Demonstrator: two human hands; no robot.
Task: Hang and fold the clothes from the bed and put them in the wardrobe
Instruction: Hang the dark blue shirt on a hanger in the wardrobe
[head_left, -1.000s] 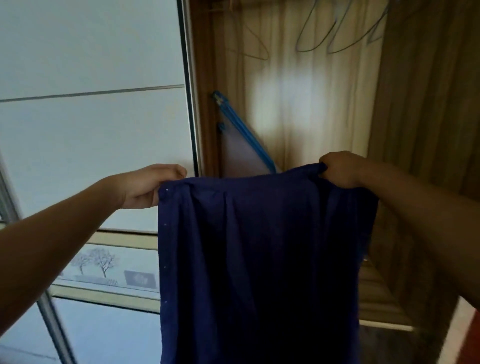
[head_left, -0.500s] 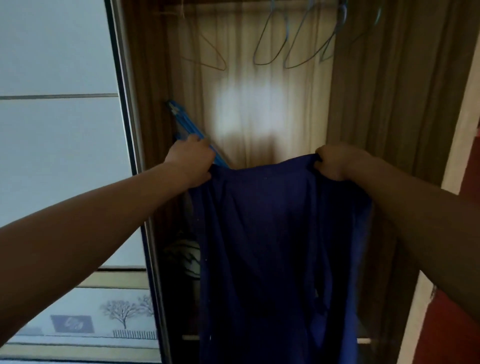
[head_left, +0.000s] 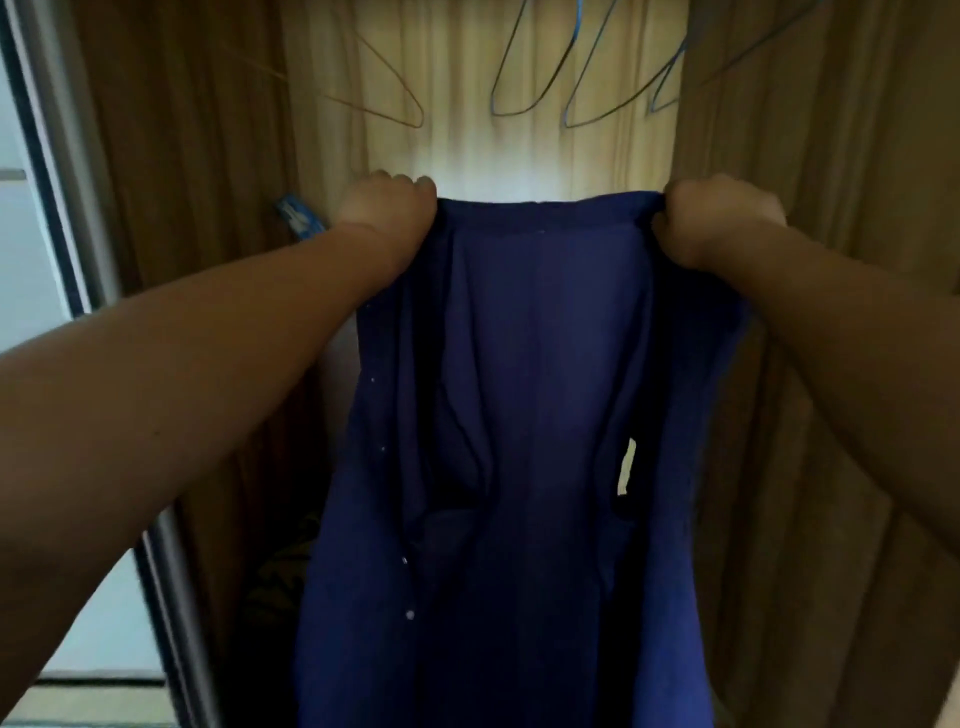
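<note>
Right now both hands are raised in front of the open wardrobe (head_left: 831, 166), and between them hangs a dark blue garment (head_left: 530, 415). The left hand (head_left: 387, 208) has its fingers curled tightly round the left end of the garment's top hem. The right hand (head_left: 711, 218) grips the right end of the same hem in the same way, with the cloth bunched inside the fist. The hem is pulled almost straight between the two fists, and the rest of the cloth falls down long and loose to the lower edge of the view. Some small pale dots run down its left side. On its right side there is one small bright patch, and I cannot tell if it is a label or a gap in the cloth.

Far behind the garment is the light wooden back wall of the wardrobe, with darker wooden side walls to the left and the right. Several thin wire hangers (head_left: 519, 78) hang near the top, above the hands and apart from the garment. Just left of the left hand, a small blue object (head_left: 298, 218) shows against the left side wall; what it is I cannot tell. At the far left stands the grey frame of a sliding door (head_left: 57, 208). Low on the left, beside the garment, something dark with a pattern (head_left: 280, 566) lies inside the wardrobe, too dim to identify.
</note>
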